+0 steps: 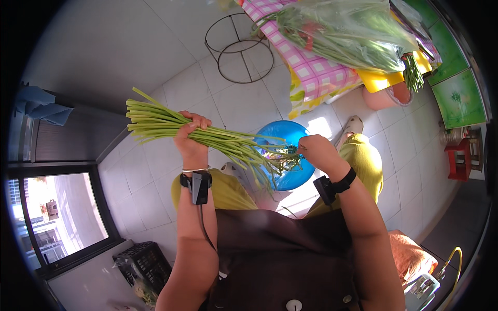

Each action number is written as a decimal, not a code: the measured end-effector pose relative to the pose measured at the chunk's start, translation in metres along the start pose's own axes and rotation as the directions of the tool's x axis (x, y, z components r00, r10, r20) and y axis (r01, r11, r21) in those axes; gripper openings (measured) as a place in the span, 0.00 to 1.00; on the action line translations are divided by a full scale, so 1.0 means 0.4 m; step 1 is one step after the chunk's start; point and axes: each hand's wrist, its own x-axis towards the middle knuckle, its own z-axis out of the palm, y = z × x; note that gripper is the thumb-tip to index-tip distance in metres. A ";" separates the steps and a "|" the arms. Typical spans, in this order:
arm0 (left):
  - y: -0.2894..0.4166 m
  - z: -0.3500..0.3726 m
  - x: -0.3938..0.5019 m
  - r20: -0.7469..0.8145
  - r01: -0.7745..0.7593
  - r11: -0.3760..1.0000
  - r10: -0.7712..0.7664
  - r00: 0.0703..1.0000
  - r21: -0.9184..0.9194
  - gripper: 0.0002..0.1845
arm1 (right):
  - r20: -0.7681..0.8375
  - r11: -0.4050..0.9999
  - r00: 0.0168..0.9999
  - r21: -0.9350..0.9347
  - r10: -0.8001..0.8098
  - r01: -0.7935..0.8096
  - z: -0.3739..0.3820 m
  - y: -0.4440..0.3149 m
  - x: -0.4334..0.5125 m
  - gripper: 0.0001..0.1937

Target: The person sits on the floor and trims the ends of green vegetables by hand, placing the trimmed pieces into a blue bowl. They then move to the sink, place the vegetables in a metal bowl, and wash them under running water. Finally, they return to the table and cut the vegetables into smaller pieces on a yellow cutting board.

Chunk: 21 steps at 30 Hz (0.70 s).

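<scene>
A thick bundle of long green vegetable stalks stretches across in front of me. My left hand is wrapped around it closer to the even, pale ends, which point left. At the other end, where thin tips hang loose and tangled, the fingers of my right hand pinch some dark, wilted tips. Beneath these tips a round blue plastic basin rests on the floor between my feet. What lies inside it is partly hidden by the stalks.
A table with a pink checked cloth carries a clear plastic bag of green stalks. Below its edge is a pink bucket. A wire stand is on the tiled floor, a black crate lower left, a red stool right.
</scene>
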 end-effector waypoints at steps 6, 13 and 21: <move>0.017 -0.013 0.006 -0.052 -0.045 0.998 0.043 0.998 -0.053 0.13 | -0.033 0.971 0.994 -0.215 0.101 -0.105 0.045 0.039 -0.019 0.09; 0.058 -0.056 0.026 -0.171 -0.148 0.981 0.126 0.977 -0.128 0.12 | -0.065 0.627 0.927 0.754 0.369 -0.197 -0.001 0.020 0.011 0.10; 0.048 -0.066 0.032 -0.183 -0.066 0.975 0.027 0.983 -0.214 0.11 | 0.061 -0.176 0.774 0.982 0.630 0.066 0.050 -0.039 -0.004 0.10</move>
